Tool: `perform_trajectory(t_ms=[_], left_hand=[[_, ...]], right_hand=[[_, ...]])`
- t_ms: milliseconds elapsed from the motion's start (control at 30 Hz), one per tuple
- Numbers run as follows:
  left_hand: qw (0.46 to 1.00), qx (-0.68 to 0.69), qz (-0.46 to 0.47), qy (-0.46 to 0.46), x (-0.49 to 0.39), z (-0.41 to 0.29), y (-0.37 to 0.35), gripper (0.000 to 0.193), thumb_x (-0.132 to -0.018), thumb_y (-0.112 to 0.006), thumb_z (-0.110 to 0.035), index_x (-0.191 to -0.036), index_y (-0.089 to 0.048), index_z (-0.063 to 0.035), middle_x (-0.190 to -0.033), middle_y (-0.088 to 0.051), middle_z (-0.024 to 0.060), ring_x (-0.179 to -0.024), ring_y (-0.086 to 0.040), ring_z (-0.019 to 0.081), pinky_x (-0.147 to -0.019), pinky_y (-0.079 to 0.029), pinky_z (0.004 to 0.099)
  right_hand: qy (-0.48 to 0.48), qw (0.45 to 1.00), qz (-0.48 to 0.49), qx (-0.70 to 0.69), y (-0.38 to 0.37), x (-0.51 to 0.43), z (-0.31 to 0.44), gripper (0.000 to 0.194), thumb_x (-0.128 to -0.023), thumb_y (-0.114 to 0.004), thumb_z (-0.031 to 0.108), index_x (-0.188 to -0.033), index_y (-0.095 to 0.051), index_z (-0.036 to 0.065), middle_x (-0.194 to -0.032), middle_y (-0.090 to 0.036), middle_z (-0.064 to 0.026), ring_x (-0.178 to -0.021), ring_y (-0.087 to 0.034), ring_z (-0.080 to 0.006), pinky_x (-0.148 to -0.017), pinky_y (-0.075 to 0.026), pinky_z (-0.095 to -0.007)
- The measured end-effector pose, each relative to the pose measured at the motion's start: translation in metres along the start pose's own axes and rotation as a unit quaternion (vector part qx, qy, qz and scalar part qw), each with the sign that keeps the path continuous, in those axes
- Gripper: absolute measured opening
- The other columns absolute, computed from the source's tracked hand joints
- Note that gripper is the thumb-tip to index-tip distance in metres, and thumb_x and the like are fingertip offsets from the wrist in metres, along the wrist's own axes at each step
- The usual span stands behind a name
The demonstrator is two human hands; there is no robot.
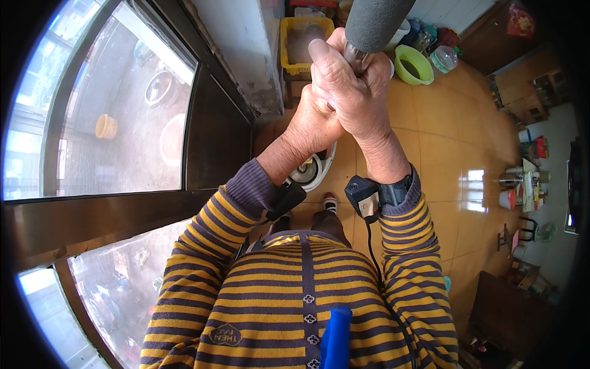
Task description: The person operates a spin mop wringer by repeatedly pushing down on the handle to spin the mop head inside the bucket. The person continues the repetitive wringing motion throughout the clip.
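Both hands are raised well out from my chest and closed around one metal pole, which has a dark grey foam grip (pixel 375 23) at its upper end. My right hand (pixel 357 87) wraps it just below the foam and partly covers my left hand (pixel 318 110). The pole's lower part is hidden behind the hands and forearms. Below them on the floor stands a white-rimmed round bucket (pixel 329 163) with a round inner part, largely covered by my left wrist. A black device with a cable (pixel 362 196) is strapped at my right wrist, and another black device (pixel 288 200) is at my left.
A glazed, dark-framed door or window (pixel 191 124) stands close on my left, beside a white wall edge (pixel 272 55). Ahead are a yellow plastic crate (pixel 288 44), a green basin (pixel 426 76) and a clear plastic bottle (pixel 445 60). Shiny tiles (pixel 438 157) cover the floor.
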State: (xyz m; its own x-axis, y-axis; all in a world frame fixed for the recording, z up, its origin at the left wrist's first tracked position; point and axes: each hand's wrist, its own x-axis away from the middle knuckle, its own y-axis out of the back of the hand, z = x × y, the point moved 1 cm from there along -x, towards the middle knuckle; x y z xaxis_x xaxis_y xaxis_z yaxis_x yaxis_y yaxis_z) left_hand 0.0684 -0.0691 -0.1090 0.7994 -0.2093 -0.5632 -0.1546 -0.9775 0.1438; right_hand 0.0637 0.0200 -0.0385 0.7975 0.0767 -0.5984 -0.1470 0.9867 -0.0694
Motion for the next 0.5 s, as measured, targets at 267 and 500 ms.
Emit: perform_trajectory(t_ms=[267, 500], left_hand=[[0.998, -0.019, 0.024, 0.059, 0.013, 0.017, -0.005, 0.055, -0.080, -0.084, -0.011, -0.121, -0.049, -0.0019, -0.115, -0.050, 0.0085, -0.106, -0.053, 0.0206, -0.090, -0.049, 0.0357], [0.991, -0.126, -0.046, -0.015, 0.016, 0.021, -0.018, 0.038, -0.087, -0.076, -0.023, -0.118, -0.062, -0.0070, -0.099, -0.073, 0.0183, -0.093, -0.073, 0.0390, -0.078, -0.058, 0.0418]], right_hand=[[0.022, 0.999, -0.012, 0.027, -0.003, 0.004, -0.007, 0.026, -0.094, -0.068, 0.008, -0.072, -0.055, 0.005, -0.059, -0.052, 0.0032, -0.049, -0.045, -0.0037, -0.046, -0.037, -0.0230], [-0.069, 0.997, 0.018, -0.037, 0.005, 0.020, -0.007, 0.022, -0.095, -0.063, 0.004, -0.075, -0.053, 0.004, -0.062, -0.049, 0.0035, -0.050, -0.043, -0.0033, -0.044, -0.036, -0.0230]])
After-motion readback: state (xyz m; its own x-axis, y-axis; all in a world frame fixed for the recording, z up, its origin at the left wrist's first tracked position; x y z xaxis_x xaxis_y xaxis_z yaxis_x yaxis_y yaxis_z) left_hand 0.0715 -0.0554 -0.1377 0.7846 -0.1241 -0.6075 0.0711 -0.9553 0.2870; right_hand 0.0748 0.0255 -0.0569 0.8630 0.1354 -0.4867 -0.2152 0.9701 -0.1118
